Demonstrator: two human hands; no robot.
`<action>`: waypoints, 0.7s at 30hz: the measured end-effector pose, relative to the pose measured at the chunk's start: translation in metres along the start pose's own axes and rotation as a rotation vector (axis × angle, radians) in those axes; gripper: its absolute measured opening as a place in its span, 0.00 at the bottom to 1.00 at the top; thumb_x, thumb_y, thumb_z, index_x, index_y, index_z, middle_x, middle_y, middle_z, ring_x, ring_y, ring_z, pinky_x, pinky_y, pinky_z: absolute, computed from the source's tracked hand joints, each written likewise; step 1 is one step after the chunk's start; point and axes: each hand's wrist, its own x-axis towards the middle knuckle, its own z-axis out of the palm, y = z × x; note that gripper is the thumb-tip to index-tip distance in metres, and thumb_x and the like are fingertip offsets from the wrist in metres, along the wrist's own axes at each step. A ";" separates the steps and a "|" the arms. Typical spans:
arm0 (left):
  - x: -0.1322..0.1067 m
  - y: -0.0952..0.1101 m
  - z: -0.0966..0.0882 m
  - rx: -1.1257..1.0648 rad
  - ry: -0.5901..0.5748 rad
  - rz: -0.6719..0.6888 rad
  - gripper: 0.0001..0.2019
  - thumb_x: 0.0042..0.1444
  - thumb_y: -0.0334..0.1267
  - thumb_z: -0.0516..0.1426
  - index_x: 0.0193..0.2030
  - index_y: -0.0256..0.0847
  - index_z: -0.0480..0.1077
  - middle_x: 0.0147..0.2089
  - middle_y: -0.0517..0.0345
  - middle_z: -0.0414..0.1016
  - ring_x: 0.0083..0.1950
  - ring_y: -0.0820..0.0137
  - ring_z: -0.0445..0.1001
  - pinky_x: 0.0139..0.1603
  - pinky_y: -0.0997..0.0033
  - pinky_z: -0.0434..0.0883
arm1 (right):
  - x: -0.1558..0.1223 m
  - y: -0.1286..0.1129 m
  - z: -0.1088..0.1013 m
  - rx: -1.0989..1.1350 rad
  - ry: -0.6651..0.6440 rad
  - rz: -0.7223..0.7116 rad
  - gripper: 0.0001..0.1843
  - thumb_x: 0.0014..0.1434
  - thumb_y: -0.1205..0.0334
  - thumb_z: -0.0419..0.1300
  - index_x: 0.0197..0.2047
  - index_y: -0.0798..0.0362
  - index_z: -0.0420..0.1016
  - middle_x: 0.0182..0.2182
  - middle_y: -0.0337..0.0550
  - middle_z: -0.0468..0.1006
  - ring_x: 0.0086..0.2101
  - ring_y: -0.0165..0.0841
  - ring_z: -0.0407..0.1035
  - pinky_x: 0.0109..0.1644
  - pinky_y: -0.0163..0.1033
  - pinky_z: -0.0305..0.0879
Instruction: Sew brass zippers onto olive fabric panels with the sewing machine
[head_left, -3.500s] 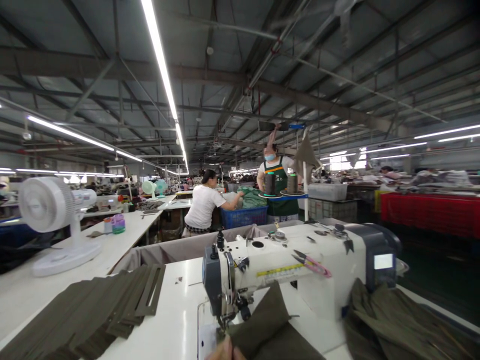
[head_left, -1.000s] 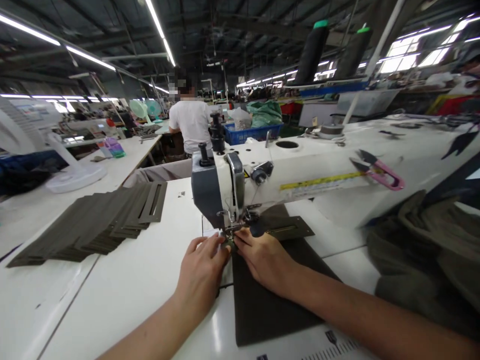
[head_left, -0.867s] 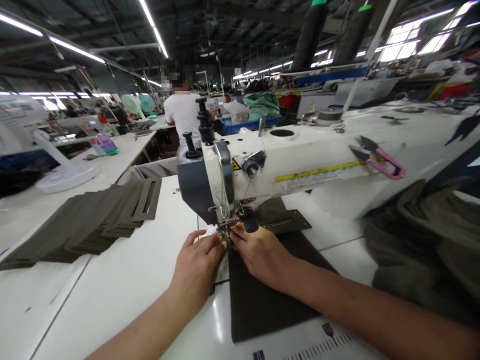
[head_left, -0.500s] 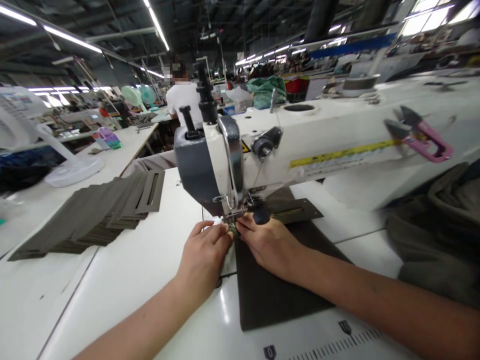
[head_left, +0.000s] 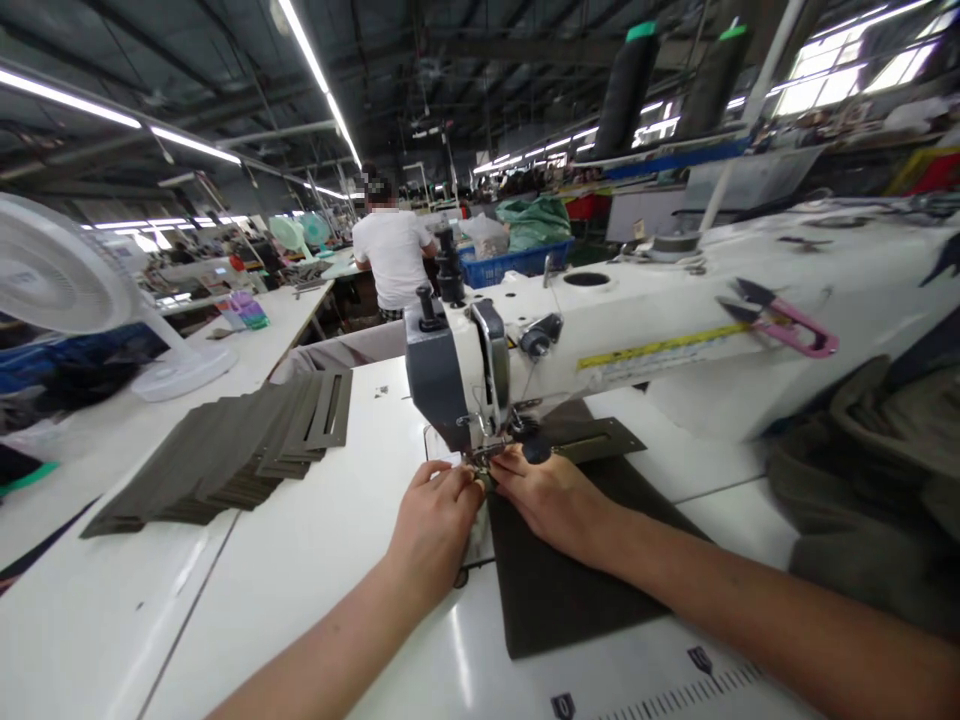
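Note:
A white sewing machine (head_left: 465,370) stands before me, with both my hands at its presser foot (head_left: 486,455). My left hand (head_left: 439,520) is closed just left of the foot, fingers bent and thumb tucked in; whatever is pinched there is hidden. From the right, my right hand (head_left: 551,500) grips the edge of a dark olive fabric panel (head_left: 577,595) close to the needle, its fingertips partly covered by the machine. The panel lies flat on the machine bed under my right hand and forearm. Behind it is a slotted strip (head_left: 611,440) of similar fabric with small holes at its end.
Left on the table is a fanned stack of olive pieces (head_left: 225,450). Beyond stands a white fan (head_left: 184,370). Pink-handled thread snips (head_left: 795,325) rest on the machine arm. Bunched fabric (head_left: 862,490) lies at right. A person in a white shirt (head_left: 394,255) sits ahead.
The camera view has shifted, so the machine and stack appear farther right and lower. Both hands stay at the presser foot with almost the same grip.

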 end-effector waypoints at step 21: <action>0.008 -0.006 -0.007 -0.048 0.013 -0.117 0.09 0.60 0.29 0.48 0.32 0.36 0.67 0.28 0.55 0.74 0.32 0.66 0.74 0.39 0.63 0.68 | -0.006 -0.017 -0.021 -0.066 -0.153 0.148 0.12 0.61 0.61 0.50 0.41 0.56 0.72 0.30 0.46 0.77 0.31 0.36 0.72 0.32 0.37 0.59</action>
